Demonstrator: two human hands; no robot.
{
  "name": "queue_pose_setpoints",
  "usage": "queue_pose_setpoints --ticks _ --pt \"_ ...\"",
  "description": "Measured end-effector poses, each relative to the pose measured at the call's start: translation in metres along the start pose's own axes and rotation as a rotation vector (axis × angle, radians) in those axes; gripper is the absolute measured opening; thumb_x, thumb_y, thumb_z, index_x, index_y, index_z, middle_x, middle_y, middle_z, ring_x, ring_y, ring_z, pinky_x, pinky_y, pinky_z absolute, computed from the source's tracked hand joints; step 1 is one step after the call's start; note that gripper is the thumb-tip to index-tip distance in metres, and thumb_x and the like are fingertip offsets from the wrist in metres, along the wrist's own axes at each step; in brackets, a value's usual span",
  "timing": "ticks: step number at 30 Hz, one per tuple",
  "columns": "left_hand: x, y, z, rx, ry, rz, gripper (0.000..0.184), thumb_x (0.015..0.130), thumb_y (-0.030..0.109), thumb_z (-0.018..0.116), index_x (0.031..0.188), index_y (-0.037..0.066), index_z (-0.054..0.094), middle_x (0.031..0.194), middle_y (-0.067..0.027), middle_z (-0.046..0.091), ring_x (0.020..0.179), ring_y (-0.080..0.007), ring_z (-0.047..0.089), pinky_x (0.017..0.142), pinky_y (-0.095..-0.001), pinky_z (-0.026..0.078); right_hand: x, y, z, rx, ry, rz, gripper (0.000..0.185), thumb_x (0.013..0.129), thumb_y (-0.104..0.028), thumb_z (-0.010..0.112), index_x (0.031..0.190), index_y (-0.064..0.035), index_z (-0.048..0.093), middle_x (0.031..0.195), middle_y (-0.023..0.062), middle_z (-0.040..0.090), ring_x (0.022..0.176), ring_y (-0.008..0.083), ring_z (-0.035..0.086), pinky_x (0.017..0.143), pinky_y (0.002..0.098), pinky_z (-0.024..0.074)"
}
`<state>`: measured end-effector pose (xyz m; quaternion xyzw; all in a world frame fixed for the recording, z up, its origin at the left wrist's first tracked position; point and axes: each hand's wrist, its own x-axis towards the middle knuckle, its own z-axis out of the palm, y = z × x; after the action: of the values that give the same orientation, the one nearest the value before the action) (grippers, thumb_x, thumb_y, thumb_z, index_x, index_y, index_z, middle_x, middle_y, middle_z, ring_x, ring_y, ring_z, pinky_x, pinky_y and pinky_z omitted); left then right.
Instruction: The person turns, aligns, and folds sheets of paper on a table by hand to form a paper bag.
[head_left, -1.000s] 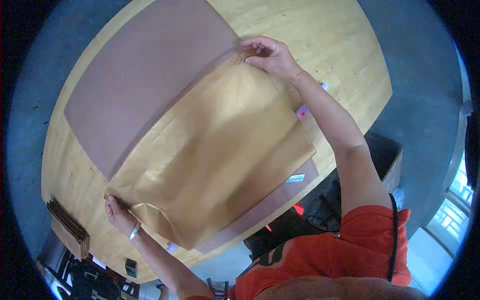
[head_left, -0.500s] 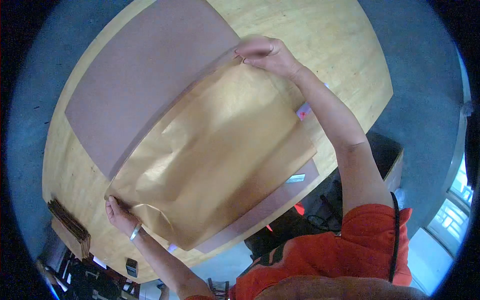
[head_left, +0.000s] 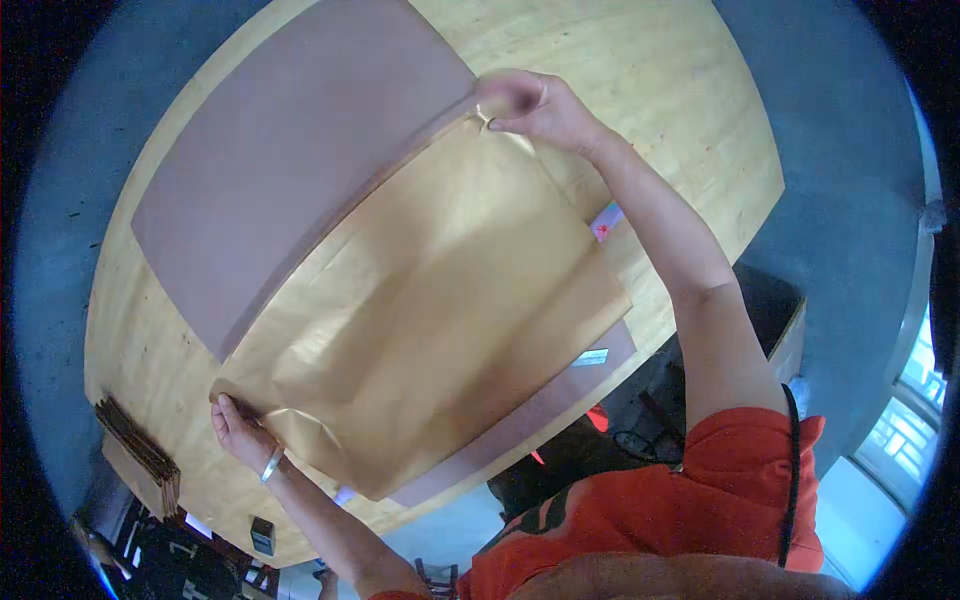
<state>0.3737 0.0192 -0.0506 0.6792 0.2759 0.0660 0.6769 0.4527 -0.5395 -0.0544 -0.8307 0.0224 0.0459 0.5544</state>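
Brown paper sheet [head_left: 420, 290] lies across the purplish mat [head_left: 300, 170] on the counter [head_left: 640, 60]; my left fingers [head_left: 223, 424] pinch its left corner, my right fingers [head_left: 510, 90] are at the far corner, too blurred to tell if closed. Should handle light, floppy, slightly slick. Wrinkled near my left, likely creases easily: best held at corners, even tension.

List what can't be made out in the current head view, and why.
In the head view:
Right hand: its upper fingers are blurred, so their grip on the brown paper is unclear.
Purple item with a red mark: partly hidden by the right forearm.
Mauve areas: brown paper hides whether they join.
Small pale strip: any print is too small to read.
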Motion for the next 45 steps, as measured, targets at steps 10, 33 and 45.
queue_pose_setpoints --ticks 10,33,45 --pt "0.013 -0.012 -0.018 -0.011 -0.042 -0.007 0.016 0.089 0.014 0.057 0.099 0.001 0.059 0.096 -0.008 0.063 0.086 -0.0151 0.059 0.08 -0.029 0.048 0.001 0.005 -0.002 0.026 -0.009 0.059 0.022 0.071 0.0 0.073 0.088 -0.0068 0.061 0.076 -0.006 0.057 0.066 0.0016 0.05 0.06 0.0177 0.0426" --pt "0.003 -0.004 0.004 0.017 0.019 0.06 0.014 0.088 0.017 0.059 0.095 0.004 0.059 0.092 -0.0056 0.063 0.082 -0.0136 0.058 0.075 -0.0284 0.048 -0.003 0.01 0.003 0.065 0.125 0.018 0.013 0.069 -0.008 0.076 0.073 -0.0046 0.063 0.07 -0.0027 0.059 0.064 0.0045 0.052 0.061 0.0211 0.0452" --pt "0.015 -0.013 -0.011 0.024 -0.048 0.042 0.02 0.088 0.017 0.058 0.1 0.001 0.06 0.098 -0.0087 0.063 0.087 -0.0172 0.059 0.079 -0.0314 0.048 -0.003 -0.008 0.004 0.185 0.15 0.168 0.011 0.075 -0.012 0.072 0.075 -0.0058 0.063 0.067 -0.0058 0.056 0.061 0.0017 0.048 0.056 0.0182 0.0409"
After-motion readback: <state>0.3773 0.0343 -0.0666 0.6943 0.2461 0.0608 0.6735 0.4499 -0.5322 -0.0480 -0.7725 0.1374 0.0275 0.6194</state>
